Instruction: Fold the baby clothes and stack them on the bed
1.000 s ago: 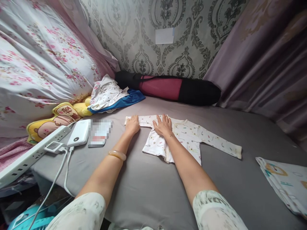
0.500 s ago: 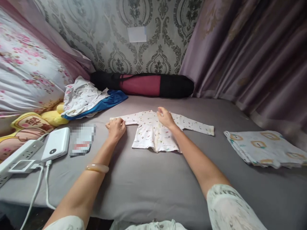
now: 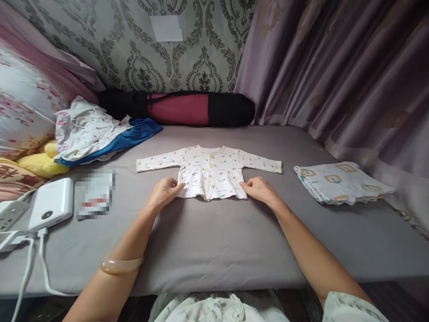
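A small white baby shirt with a scattered print lies flat on the grey sheet, both long sleeves stretched out sideways. My left hand pinches its lower left side near the hem, thumb on top of the cloth. At the lower right side, my right hand grips the opposite edge in the same way. The fingertips under the fabric are partly hidden. A pale bangle circles my left forearm.
Folded printed cloth lies at the right. To the left are a power bank with white cables, a blurred packet and crumpled clothes. A black and red roll bag lies along the wall.
My left hand has left the sleeve cuff and my right hand has come down from the collar; both now hold the shirt's lower sides. The sleeves lie straighter, and the view has shifted.
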Demonstrator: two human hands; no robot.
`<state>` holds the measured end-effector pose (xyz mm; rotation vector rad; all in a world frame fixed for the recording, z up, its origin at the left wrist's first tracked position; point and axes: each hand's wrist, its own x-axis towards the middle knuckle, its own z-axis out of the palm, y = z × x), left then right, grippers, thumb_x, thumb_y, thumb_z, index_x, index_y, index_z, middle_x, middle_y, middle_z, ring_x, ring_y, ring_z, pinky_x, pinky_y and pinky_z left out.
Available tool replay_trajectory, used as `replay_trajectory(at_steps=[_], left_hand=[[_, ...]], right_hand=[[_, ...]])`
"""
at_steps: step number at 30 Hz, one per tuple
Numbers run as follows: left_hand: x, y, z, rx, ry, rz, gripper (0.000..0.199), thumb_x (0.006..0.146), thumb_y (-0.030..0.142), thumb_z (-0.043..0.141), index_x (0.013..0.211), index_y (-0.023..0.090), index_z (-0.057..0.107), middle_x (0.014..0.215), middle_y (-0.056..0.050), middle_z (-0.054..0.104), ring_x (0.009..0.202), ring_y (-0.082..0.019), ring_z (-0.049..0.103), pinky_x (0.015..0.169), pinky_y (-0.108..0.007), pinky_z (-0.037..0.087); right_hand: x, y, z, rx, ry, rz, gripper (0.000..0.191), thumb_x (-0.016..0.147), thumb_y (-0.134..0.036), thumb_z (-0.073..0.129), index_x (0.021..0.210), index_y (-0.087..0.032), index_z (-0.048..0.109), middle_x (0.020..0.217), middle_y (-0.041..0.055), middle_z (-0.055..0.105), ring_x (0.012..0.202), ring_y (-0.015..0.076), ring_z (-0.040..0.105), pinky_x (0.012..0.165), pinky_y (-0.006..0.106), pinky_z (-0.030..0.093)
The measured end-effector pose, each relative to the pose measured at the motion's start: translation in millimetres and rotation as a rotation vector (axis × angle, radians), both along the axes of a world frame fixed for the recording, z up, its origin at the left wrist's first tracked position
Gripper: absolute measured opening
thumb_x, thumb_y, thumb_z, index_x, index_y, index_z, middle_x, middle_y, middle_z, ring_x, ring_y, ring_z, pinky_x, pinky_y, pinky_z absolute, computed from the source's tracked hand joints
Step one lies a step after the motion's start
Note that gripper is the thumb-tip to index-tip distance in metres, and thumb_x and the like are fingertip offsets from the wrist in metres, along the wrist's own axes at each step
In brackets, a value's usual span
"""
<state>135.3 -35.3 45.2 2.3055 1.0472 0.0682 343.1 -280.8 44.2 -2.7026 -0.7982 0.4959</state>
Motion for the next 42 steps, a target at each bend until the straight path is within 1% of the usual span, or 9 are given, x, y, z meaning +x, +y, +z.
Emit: replay_trajectory(at_steps=[4, 9, 16, 21, 27, 31, 35, 37, 42], left_hand=[[-6, 2, -5.7, -0.064, -0.052, -0.019, 0.039, 0.073, 0.057, 0.056, 0.078, 0.019, 0.059, 0.07, -0.002, 0.062, 0.068, -0.019, 0.057, 0.057, -0.026, 0.036], [-12, 8, -15.9, 0.035, -0.079, 0.016, 0.033, 0.073, 0.053, 0.057, 0.078, 0.02, 0.057, 0.071, -0.001, 0.063, 0.068, -0.018, 0.056, 0.057, -0.026, 0.036], [-15, 10, -12.7, 0.039, -0.039, 0.007, 0.034, 0.075, 0.053, 0.057, 0.083, 0.02, 0.062, 0.075, -0.003, 0.065, 0.071, -0.02, 0.058, 0.058, -0.026, 0.037], [-16, 12, -18.3, 0.181, -0.005, -0.061, 0.03, 0.083, 0.05, 0.051, 0.088, 0.021, 0.06, 0.079, -0.004, 0.066, 0.075, -0.021, 0.059, 0.064, -0.029, 0.038], [-22, 15, -23.0, 0.358, -0.052, -0.202, 0.032, 0.089, 0.043, 0.05, 0.111, 0.021, 0.058, 0.096, -0.009, 0.066, 0.09, -0.025, 0.058, 0.078, -0.034, 0.043], [-17, 5, -18.5, 0.566, -0.229, -0.377, 0.031, 0.09, 0.027, 0.048, 0.12, 0.02, 0.057, 0.12, -0.014, 0.059, 0.108, -0.029, 0.052, 0.09, -0.042, 0.041], [-4, -20, -15.0, 0.453, -0.401, -0.67, 0.037, 0.086, 0.011, 0.044, 0.12, 0.02, 0.056, 0.12, -0.01, 0.059, 0.111, -0.024, 0.051, 0.096, -0.04, 0.042], [0, -30, -16.5, 0.376, -0.421, -0.755, 0.042, 0.083, 0.007, 0.043, 0.121, 0.02, 0.055, 0.12, -0.01, 0.058, 0.11, -0.023, 0.052, 0.096, -0.038, 0.044], [5, -32, -28.7, 0.324, -0.383, -0.763, 0.03, 0.089, 0.011, 0.044, 0.115, 0.019, 0.056, 0.114, -0.01, 0.058, 0.103, -0.021, 0.056, 0.088, -0.033, 0.047]], right_hand=[[-10, -2, 2.6, -0.05, -0.002, 0.022, 0.035, 0.079, -0.052, 0.054, 0.061, -0.022, 0.06, 0.064, 0.0015, 0.062, 0.059, 0.0151, 0.052, 0.051, 0.025, 0.028], [-5, -11, -0.8, -0.03, 0.031, 0.036, 0.036, 0.079, -0.052, 0.054, 0.062, -0.022, 0.057, 0.061, -0.0007, 0.058, 0.057, 0.0135, 0.05, 0.051, 0.025, 0.028], [-4, -15, 0.3, -0.057, 0.049, -0.012, 0.035, 0.08, -0.053, 0.054, 0.066, -0.022, 0.059, 0.067, -0.0007, 0.061, 0.063, 0.0143, 0.053, 0.053, 0.025, 0.029], [-8, -15, 5.8, -0.075, -0.018, -0.009, 0.032, 0.084, -0.05, 0.053, 0.07, -0.023, 0.06, 0.072, 0.0003, 0.064, 0.065, 0.0154, 0.054, 0.055, 0.026, 0.028], [-13, -20, 0.9, -0.09, -0.154, 0.004, 0.024, 0.089, -0.045, 0.053, 0.082, -0.024, 0.062, 0.079, 0.004, 0.066, 0.072, 0.0206, 0.058, 0.06, 0.029, 0.033], [-27, -12, -4.9, 0.126, -0.42, 0.173, 0.017, 0.09, -0.026, 0.052, 0.102, -0.02, 0.063, 0.102, 0.0126, 0.065, 0.092, 0.0271, 0.059, 0.075, 0.036, 0.043], [-51, 11, -8.3, 0.517, -0.334, 0.548, 0.026, 0.093, -0.017, 0.048, 0.114, -0.022, 0.062, 0.116, 0.0098, 0.063, 0.109, 0.0254, 0.056, 0.095, 0.041, 0.046], [-61, 21, -11.1, 0.586, -0.213, 0.66, 0.031, 0.092, -0.017, 0.049, 0.12, -0.024, 0.059, 0.121, 0.0076, 0.063, 0.115, 0.0239, 0.055, 0.099, 0.041, 0.046], [-66, 32, -22.1, 0.574, -0.125, 0.624, 0.025, 0.091, -0.018, 0.054, 0.114, -0.022, 0.063, 0.113, 0.0079, 0.066, 0.107, 0.0242, 0.058, 0.093, 0.041, 0.05]])
